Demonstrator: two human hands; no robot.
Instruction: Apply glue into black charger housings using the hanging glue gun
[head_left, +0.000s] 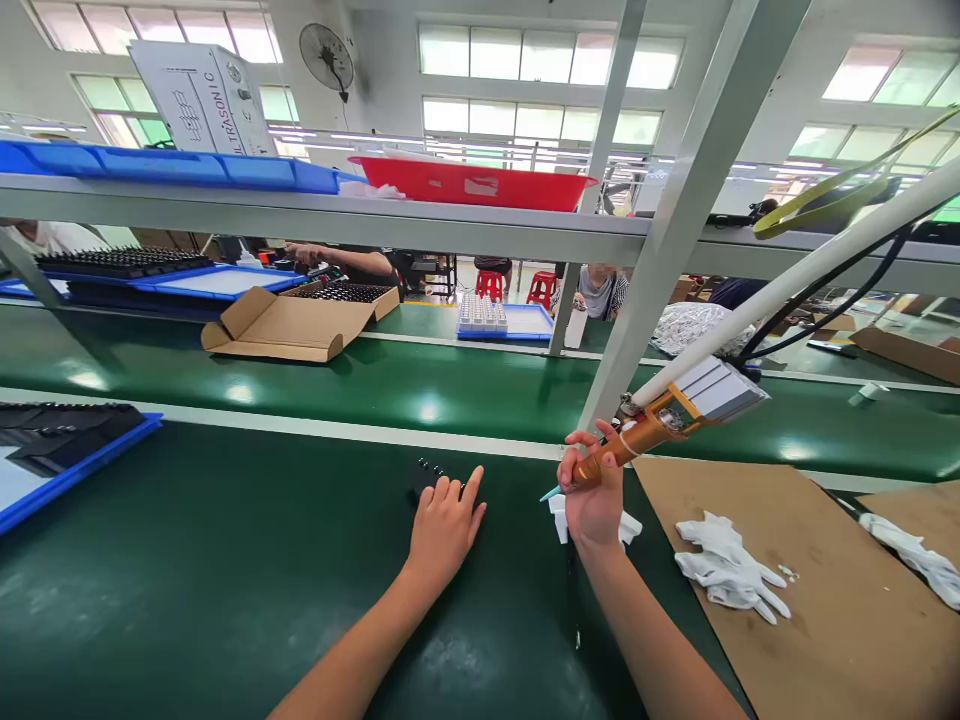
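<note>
My left hand [444,522] rests on the green bench with its fingers curled over a small black part [424,473]; only the part's far edge shows. My right hand [594,488] grips the orange handle of a hot-air or glue tool [660,415]. The tool has a grey body, a white hose running up to the right, and a thin teal tip [550,494] pointing left and down, between my two hands. Small white pieces [559,520] lie on the bench under my right hand.
A cardboard sheet [817,590] with white gloves [724,570] lies at right. A blue tray of black parts [52,450] sits at left. Across the conveyor stand an open carton [292,325] and a blue tray of white parts [495,318]. Shelf posts [660,250] rise ahead. People sit opposite.
</note>
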